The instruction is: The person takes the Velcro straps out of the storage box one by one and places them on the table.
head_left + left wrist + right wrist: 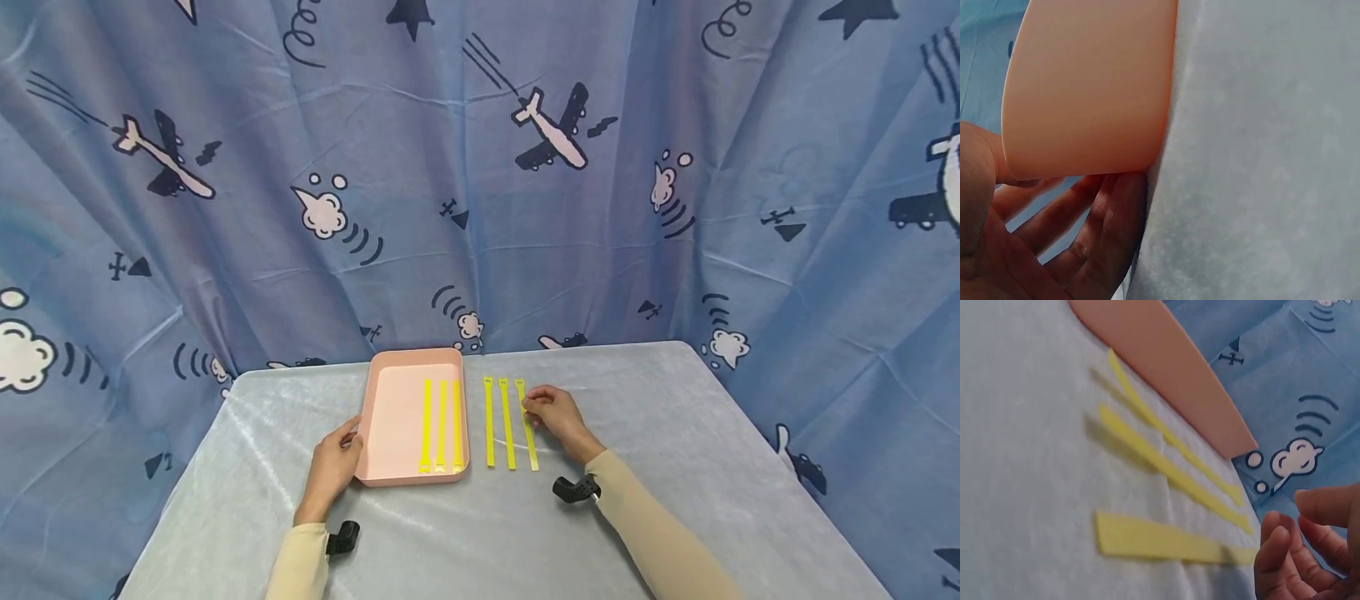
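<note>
My left hand [335,460] rests against the left wall of a pink tray [392,417], its fingers touching the outside in the left wrist view. Inside the tray, along its right side, lie three yellow cable straps [442,425], slotted heads toward me. To the tray's right, three more lie side by side on the cloth, heads away from me: a left strap [490,425], a middle strap [507,425] and a right strap [533,450]. Over the upper part of the right strap is my right hand [557,417], fingers bent, with a gap between thumb and forefinger in the right wrist view.
A pale grey cloth [675,492] covers the table. Behind it hangs a blue curtain [480,208] printed with planes and clouds, close to the tray's far edge. Each wrist wears a black camera, the left one [343,537] and the right one [576,489].
</note>
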`<state>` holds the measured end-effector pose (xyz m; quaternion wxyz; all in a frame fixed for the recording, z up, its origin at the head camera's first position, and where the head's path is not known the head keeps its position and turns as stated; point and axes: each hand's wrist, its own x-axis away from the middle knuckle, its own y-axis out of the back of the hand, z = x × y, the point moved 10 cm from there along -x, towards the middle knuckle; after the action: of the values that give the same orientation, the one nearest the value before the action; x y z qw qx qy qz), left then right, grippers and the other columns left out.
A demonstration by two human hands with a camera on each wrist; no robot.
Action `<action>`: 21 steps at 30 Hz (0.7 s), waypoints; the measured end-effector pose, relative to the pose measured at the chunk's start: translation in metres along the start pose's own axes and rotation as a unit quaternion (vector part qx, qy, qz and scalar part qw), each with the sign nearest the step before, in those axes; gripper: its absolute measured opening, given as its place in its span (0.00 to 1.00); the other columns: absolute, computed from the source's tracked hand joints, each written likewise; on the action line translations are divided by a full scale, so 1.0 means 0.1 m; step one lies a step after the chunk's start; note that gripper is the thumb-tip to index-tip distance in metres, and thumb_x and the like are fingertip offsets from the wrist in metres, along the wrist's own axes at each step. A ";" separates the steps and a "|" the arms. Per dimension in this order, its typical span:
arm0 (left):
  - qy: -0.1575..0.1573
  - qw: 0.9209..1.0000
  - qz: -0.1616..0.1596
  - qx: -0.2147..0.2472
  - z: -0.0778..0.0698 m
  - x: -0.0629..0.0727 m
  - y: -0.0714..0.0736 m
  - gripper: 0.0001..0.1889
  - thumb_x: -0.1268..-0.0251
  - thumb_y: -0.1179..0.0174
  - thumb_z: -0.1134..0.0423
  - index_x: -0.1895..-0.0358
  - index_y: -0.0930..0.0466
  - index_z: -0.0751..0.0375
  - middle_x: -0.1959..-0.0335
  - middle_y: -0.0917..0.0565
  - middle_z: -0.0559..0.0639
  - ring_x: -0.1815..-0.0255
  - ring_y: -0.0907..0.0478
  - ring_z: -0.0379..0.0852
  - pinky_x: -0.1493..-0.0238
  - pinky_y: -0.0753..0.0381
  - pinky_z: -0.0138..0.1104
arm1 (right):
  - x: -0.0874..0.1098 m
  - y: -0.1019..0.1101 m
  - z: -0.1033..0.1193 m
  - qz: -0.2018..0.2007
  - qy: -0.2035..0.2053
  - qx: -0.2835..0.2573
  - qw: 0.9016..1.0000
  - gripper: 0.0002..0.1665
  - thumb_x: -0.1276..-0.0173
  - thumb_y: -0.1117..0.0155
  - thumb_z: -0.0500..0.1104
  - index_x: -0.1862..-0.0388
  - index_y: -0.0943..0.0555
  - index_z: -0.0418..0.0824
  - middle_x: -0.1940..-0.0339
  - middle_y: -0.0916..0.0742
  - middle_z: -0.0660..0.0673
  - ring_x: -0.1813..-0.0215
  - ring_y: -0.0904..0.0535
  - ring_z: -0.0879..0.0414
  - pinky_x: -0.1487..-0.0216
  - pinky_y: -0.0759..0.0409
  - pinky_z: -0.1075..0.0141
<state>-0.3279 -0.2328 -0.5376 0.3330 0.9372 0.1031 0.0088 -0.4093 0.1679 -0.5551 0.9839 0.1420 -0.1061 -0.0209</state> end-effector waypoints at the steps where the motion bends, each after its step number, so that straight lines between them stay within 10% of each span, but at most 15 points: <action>1: -0.002 1.000 -0.001 0.000 0.00 0.00 0.00 0.23 0.26 0.50 0.62 0.31 0.28 0.59 0.45 0.17 0.67 0.46 0.18 0.59 0.44 0.22 0.53 | 0.01 -0.01 0.02 0.002 0.002 -0.001 1.000 0.10 0.33 0.34 0.40 0.55 0.20 0.38 0.67 0.15 0.46 0.67 0.19 0.56 0.67 0.22 0.66; 21: -0.004 1.000 0.001 0.002 -0.01 0.03 0.02 0.23 0.27 0.50 0.62 0.31 0.29 0.58 0.45 0.17 0.66 0.51 0.16 0.55 0.50 0.20 0.48 | 0.27 -0.38 0.44 0.065 0.065 -0.006 0.996 0.11 0.32 0.36 0.39 0.53 0.21 0.36 0.63 0.15 0.44 0.61 0.16 0.54 0.57 0.19 0.57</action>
<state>-0.3249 -0.2331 -0.5352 0.3318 0.9379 0.1010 0.0055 -0.3926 0.1175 -0.5187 0.9889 0.1296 -0.0510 0.0521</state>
